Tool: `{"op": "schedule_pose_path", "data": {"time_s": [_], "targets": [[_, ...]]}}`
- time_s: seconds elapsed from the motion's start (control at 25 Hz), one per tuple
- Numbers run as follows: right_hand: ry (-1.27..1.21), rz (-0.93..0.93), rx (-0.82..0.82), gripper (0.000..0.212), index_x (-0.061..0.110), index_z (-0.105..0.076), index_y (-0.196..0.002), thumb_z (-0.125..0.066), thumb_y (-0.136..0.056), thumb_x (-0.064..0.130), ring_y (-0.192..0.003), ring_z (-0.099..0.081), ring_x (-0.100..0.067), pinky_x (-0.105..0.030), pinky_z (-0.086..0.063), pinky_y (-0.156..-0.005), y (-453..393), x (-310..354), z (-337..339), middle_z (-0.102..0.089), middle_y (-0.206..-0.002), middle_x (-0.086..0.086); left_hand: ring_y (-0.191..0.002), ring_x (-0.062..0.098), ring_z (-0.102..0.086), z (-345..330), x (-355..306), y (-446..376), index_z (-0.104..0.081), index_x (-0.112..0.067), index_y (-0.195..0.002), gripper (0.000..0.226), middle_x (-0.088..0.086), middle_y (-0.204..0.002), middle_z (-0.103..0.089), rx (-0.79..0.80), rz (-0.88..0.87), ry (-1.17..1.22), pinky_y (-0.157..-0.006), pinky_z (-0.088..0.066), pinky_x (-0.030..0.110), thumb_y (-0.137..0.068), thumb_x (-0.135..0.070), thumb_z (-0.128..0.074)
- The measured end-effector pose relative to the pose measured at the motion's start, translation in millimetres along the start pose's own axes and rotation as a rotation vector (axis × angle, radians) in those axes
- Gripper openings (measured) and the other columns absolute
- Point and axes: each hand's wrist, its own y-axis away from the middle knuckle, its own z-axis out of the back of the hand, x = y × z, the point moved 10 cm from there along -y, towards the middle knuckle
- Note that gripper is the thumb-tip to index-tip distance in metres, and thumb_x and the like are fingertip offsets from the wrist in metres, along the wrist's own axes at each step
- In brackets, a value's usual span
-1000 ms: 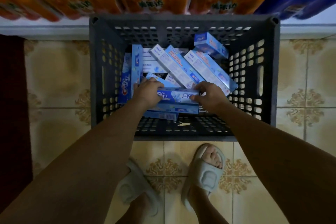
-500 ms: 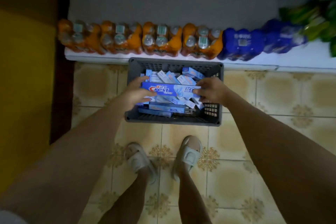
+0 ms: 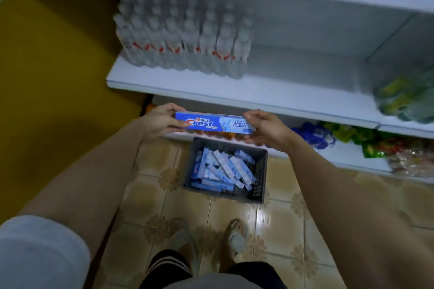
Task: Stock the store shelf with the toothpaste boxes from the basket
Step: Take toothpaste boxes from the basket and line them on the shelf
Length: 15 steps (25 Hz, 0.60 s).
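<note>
A blue toothpaste box (image 3: 212, 122) is held level in the air, just below the front edge of the white shelf (image 3: 246, 95). My left hand (image 3: 159, 121) grips its left end and my right hand (image 3: 267, 129) grips its right end. Below it, on the tiled floor, the dark grey basket (image 3: 260, 180) holds several more blue toothpaste boxes (image 3: 223, 169) lying jumbled.
Shrink-wrapped water bottles (image 3: 185, 40) fill the left of the white shelf; bare shelf lies to their right, then a green-yellow pack (image 3: 406, 98). The bottom shelf holds orange and blue bottle packs (image 3: 314, 135) and snack bags (image 3: 375, 145). A yellow wall is on the left. My feet stand before the basket.
Both hands have lifted one toothpaste box out of the basket up to the height of the white shelf. The view has risen and pulled back, showing the upper shelves.
</note>
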Motion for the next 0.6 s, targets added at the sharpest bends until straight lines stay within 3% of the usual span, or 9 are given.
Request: {"op": "schedule_pose_path", "data": {"time_s": [0.28, 0.4, 0.48, 0.6], "targets": [[-0.048, 0.261, 0.023, 0.014, 0.015, -0.063, -0.108, -0.062, -0.094, 0.017, -0.069, -0.067, -0.033, -0.04, -0.062, -0.074, 57.9, 160.8, -47.6, -0.06, -0.114, -0.017, -0.112, 0.023, -0.062, 83.2, -152.9, 89.3, -0.062, -0.011, -0.118, 0.038, 0.014, -0.122, -0.061, 0.017, -0.168, -0.032, -0.07, -0.061, 0.027, -0.082, -0.007, -0.072], [0.028, 0.401, 0.022, 0.025, 0.012, -0.062, -0.113, -0.069, -0.089, 0.011, -0.07, -0.067, -0.034, -0.042, -0.06, -0.075, 84.8, 234.9, -78.0, -0.062, -0.111, -0.022, -0.111, 0.024, -0.067, 129.6, -205.8, 130.7, -0.064, -0.013, -0.118, 0.068, 0.015, -0.123, -0.065, 0.028, -0.277, -0.086, -0.077, -0.06, 0.031, -0.057, -0.022, -0.092], [0.088, 0.472, 0.007, 0.03, 0.01, -0.061, -0.116, -0.07, -0.087, 0.006, -0.07, -0.067, -0.033, -0.044, -0.06, -0.077, 103.8, 278.7, -99.7, -0.061, -0.106, -0.022, -0.112, 0.025, -0.066, 157.1, -241.1, 158.1, -0.064, -0.011, -0.118, 0.078, 0.015, -0.121, -0.066, 0.017, -0.343, -0.104, -0.077, -0.06, 0.032, -0.047, -0.023, -0.095], [0.119, 0.584, -0.056, 0.031, 0.008, -0.061, -0.117, -0.068, -0.087, 0.0, -0.066, -0.067, -0.03, -0.041, -0.062, -0.07, 132.2, 340.4, -130.2, -0.059, -0.1, -0.021, -0.113, 0.026, -0.063, 189.8, -302.6, 207.1, -0.061, -0.009, -0.122, 0.057, 0.014, -0.12, -0.064, -0.025, -0.467, -0.083, -0.074, -0.062, 0.034, -0.068, -0.012, -0.08]]}}
